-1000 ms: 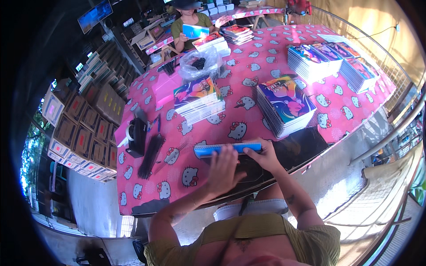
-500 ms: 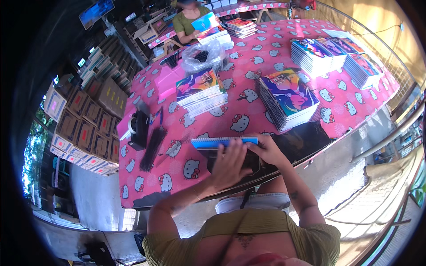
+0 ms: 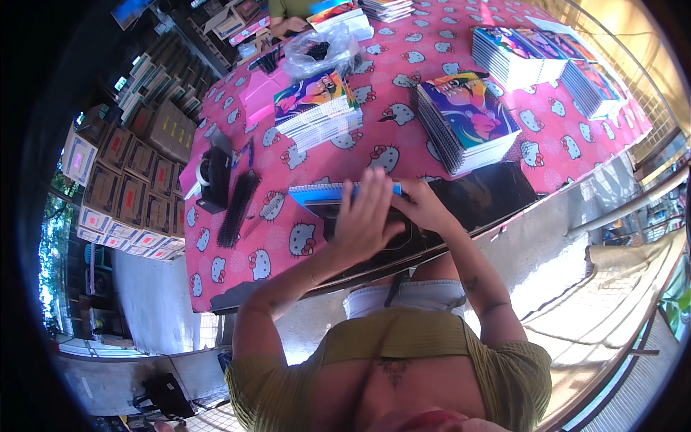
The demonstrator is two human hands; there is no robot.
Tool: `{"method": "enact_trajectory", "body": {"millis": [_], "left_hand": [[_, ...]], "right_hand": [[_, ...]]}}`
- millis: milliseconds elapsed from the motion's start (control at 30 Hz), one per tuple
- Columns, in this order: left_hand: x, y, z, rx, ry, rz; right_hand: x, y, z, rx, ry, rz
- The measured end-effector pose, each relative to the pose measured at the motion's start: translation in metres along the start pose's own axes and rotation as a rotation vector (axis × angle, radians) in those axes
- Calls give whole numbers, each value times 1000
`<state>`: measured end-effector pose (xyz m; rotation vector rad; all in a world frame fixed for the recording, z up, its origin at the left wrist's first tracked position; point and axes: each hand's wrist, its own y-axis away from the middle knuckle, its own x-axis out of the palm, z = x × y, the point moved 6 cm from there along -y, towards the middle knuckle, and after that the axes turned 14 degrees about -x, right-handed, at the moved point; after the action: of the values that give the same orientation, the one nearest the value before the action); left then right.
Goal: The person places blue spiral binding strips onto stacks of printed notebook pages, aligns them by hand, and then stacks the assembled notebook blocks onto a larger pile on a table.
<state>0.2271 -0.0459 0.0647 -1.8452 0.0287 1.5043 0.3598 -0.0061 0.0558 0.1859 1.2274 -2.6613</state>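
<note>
A blue spiral-bound notebook (image 3: 306, 193) lies at the table's near edge, its coil along the far side. My left hand (image 3: 367, 214) is flat with fingers stretched out, resting across the notebook's middle and covering part of it. At the notebook's right end my right hand (image 3: 423, 204) grips the corner, its fingertips partly hidden. Both hands are over a dark bare patch of the tabletop (image 3: 486, 196). Left of them lie a bundle of thin black binding coils (image 3: 237, 209) and a black tape dispenser (image 3: 214, 176).
Stacks of colourful spiral notebooks stand beyond my hands, one at centre-left (image 3: 317, 108) and a taller one at right (image 3: 468, 126). More notebook piles (image 3: 515, 61) sit far right. A clear plastic bag (image 3: 320, 52) holds black coils. Cartons (image 3: 129, 173) are piled left of the table. A co-worker's hand (image 3: 288, 26) shows at the far side.
The view has tipped downward, so the table and stacks sit higher in the picture and the co-worker is mostly cut off. Both my hands stay on the notebook in much the same pose.
</note>
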Motion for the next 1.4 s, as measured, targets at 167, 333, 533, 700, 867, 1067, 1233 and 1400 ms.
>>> {"method": "enact_trajectory", "body": {"millis": [167, 333, 533, 700, 867, 1067, 1233, 1400], "left_hand": [[-16, -29, 3, -49, 63, 12], [-37, -30, 6, -99, 200, -70], [-38, -48, 24, -94, 362, -24], [-38, -45, 23, -131, 376, -59], [-54, -51, 29, -173, 243, 68], [-134, -98, 38, -42, 348, -411], [-75, -189, -14, 334, 609, -445], [75, -205, -21, 406, 668, 153]], "right_hand": [[-1, 6, -9, 185, 16, 98], [-22, 0, 9, 141, -4, 23], [-41, -22, 9, 272, -67, 151], [-42, -34, 5, 222, -163, 257], [-30, -40, 28, -8, 307, 109], [-131, -33, 57, 168, 460, -381], [-272, 31, -1, 343, 797, -269], [-272, 44, -36, 387, 462, -336]]}}
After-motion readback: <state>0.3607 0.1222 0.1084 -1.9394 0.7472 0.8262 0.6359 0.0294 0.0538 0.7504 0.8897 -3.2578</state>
